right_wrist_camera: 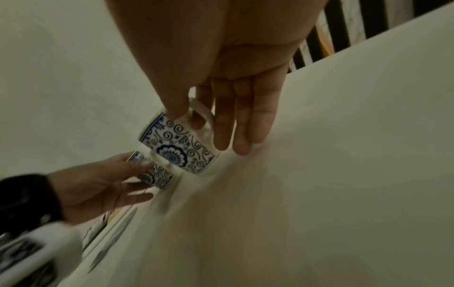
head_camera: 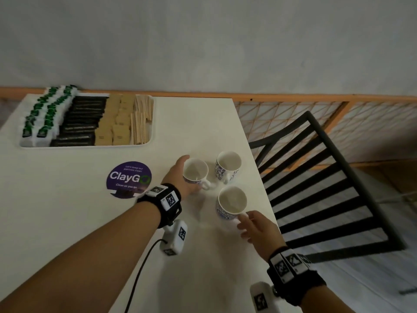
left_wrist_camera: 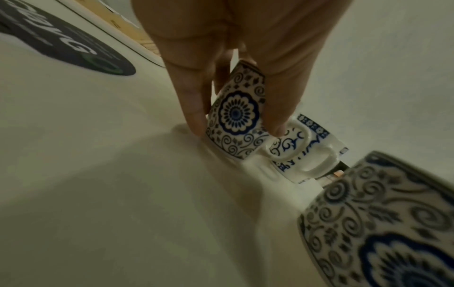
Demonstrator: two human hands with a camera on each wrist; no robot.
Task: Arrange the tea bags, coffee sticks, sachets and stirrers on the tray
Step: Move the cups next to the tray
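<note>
A white tray at the table's far left holds rows of green-and-white tea bags, dark coffee sticks, brown sachets and wooden stirrers. Three empty blue-patterned cups stand to the right of it. My left hand grips the left cup round its body, thumb on one side and fingers on the other. My right hand pinches the handle of the near cup between thumb and forefinger, its other fingers straight. The far cup stands untouched.
A round purple ClayGo sticker lies on the white table between the tray and the cups. The table's right edge runs close beside the cups. Beyond it stands a black slatted chair, with an orange lattice railing behind.
</note>
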